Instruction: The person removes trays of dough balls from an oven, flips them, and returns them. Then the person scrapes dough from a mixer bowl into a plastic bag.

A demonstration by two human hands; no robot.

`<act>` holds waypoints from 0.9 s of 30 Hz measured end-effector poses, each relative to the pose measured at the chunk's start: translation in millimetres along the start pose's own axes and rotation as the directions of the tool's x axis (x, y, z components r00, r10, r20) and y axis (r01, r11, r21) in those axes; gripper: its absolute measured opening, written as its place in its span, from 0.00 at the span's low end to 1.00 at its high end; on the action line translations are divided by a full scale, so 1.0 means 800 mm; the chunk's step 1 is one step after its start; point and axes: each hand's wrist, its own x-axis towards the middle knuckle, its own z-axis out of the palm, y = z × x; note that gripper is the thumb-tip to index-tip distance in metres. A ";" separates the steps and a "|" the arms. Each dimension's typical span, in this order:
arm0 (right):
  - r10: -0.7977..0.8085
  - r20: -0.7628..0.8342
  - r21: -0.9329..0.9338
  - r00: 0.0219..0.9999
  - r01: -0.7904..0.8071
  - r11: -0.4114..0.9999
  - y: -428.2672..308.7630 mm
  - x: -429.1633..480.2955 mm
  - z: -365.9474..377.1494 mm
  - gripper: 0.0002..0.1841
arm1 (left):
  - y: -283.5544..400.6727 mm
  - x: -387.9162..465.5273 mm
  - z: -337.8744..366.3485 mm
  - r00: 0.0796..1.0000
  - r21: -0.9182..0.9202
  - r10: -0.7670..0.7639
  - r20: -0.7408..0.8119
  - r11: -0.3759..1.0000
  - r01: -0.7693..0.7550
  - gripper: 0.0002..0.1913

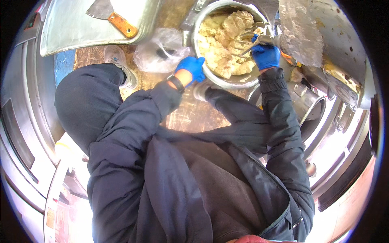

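Note:
A round metal mixing bowl [199, 29] holds lumpy, pale yellow dough [226, 42]. My left hand [191, 69], in a blue glove, is closed on the bowl's near left rim. At the right side of the bowl my right hand [266, 56], also gloved in blue, grips the metal shaft end of a wire mixer beater [243, 41]. The beater's wires lie over the dough, with some dough stuck among them. Part of the right fingers is hidden behind the shaft.
A metal scraper with an orange handle [122, 25] lies on a large metal tray [73, 38] at upper left. A clear plastic bag [152, 57] lies on the worn floor [194, 117] left of the bowl. The dough-smeared mixer body [337, 33] and a metal pot [307, 103] stand at right.

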 end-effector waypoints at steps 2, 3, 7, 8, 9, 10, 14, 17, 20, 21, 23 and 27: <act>-0.223 0.056 -0.637 0.973 0.207 0.742 0.008 0.002 0.003 0.14 | 0.004 -0.001 0.000 0.999 -0.033 -0.035 0.030 0.999 0.036 0.28; -0.355 0.194 -0.768 0.915 0.367 0.526 0.009 0.004 0.004 0.14 | 0.006 -0.002 0.000 0.999 -0.018 -0.023 0.029 1.000 0.024 0.28; -0.175 -0.171 0.061 0.970 0.188 0.980 0.012 0.010 0.011 0.15 | 0.012 -0.003 -0.002 0.998 -0.030 0.056 0.028 0.998 -0.055 0.28; 0.071 -0.083 0.584 0.994 -0.009 0.812 0.011 0.011 0.012 0.15 | 0.013 -0.003 -0.002 0.995 -0.037 0.090 0.036 0.995 -0.088 0.28; 0.125 -0.101 0.636 0.987 -0.032 0.771 0.009 0.012 0.013 0.15 | 0.014 -0.002 -0.002 0.995 -0.038 0.085 0.045 0.996 -0.083 0.28; 0.125 -0.044 0.685 0.991 -0.061 0.726 0.008 0.013 0.013 0.16 | 0.016 0.000 -0.002 0.995 -0.041 0.083 0.051 0.996 -0.081 0.28; 0.128 -0.025 0.735 0.991 -0.069 0.674 0.007 0.021 0.010 0.17 | 0.019 0.008 0.000 0.995 -0.031 0.101 0.026 0.994 -0.100 0.27; 0.155 -0.194 0.720 0.969 0.033 0.693 0.011 0.030 0.006 0.18 | 0.020 0.012 0.002 0.997 -0.001 0.075 0.016 0.997 -0.075 0.27; 0.158 -0.143 0.709 0.977 -0.010 0.706 0.014 0.033 0.001 0.17 | 0.018 0.010 0.003 1.000 -0.054 0.028 0.002 0.998 -0.027 0.28; 0.105 0.014 0.702 0.994 -0.085 0.707 0.013 0.032 -0.001 0.17 | 0.018 0.009 0.004 1.000 -0.086 0.020 0.016 0.996 -0.019 0.28; -0.037 0.480 0.610 0.876 -0.303 0.733 0.013 0.029 -0.004 0.17 | 0.016 0.005 0.003 0.999 -0.092 0.046 0.020 0.995 -0.044 0.28; 0.080 -0.105 0.333 0.991 -0.040 0.942 0.012 0.022 -0.006 0.17 | 0.013 0.002 -0.001 0.998 -0.024 0.026 0.052 0.999 -0.025 0.28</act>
